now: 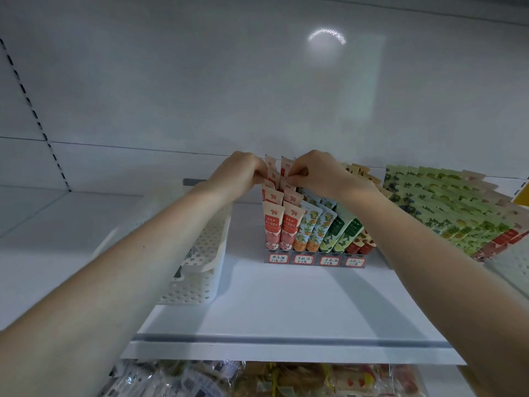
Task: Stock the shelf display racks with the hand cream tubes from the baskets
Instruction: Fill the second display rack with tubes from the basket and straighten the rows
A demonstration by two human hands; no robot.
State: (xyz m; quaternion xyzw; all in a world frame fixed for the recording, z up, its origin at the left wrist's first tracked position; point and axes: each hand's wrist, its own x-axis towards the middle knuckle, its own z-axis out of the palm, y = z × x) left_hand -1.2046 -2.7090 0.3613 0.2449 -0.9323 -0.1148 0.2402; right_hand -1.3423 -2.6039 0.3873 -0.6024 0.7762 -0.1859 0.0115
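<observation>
Both hands up at the back of the display rack (315,260), working the two pink columns on its left side. Left hand (239,174) pinched narrow on the crimped top of a rear pink tube (270,164) in the outer column; right hand (317,174) pinched likewise on the top of the neighbouring rear tube (286,166). Fingertips closed on the flat seals, though how firmly cannot be told.

Tubes upright with a backward lean, long axis running from cap at the rack floor to seal at the top, so the grips sit at the upper ends and the slots lie straight below. Probably a matter of pressing down and slightly back to seat them. Neither hand clearly nearer: one per column, almost touching each other across the gap.

Rack contents, left to right: two columns of pink tubes, two of blue tubes with orange fruit (310,224), two of green tubes (342,230), two of red tubes (361,244) mostly hidden behind the right forearm. Handwritten labels along the front lip.

White perforated basket (194,279) just left of the rack, under the left forearm; inside largely hidden, little visible. Further right, a dense slanted stack of green-patterned tubes (446,207) in another holder. Wrapped goods (200,379) on the shelf below.
</observation>
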